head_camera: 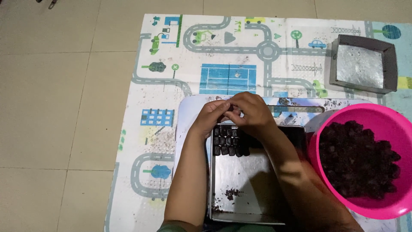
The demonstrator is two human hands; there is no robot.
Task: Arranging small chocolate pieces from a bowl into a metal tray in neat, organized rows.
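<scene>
Pinching dark piece (232, 108) above tray (240, 180)

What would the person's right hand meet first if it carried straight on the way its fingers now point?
The right hand points left, toward the left hand. The fingers of both seem to touch already around something small, so it would likely meet the left hand first. Depth is unclear from above.

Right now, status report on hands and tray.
Left hand and right hand pinching one dark piece together. Tray holds rows of dark pieces. Nothing obstructing.
</scene>
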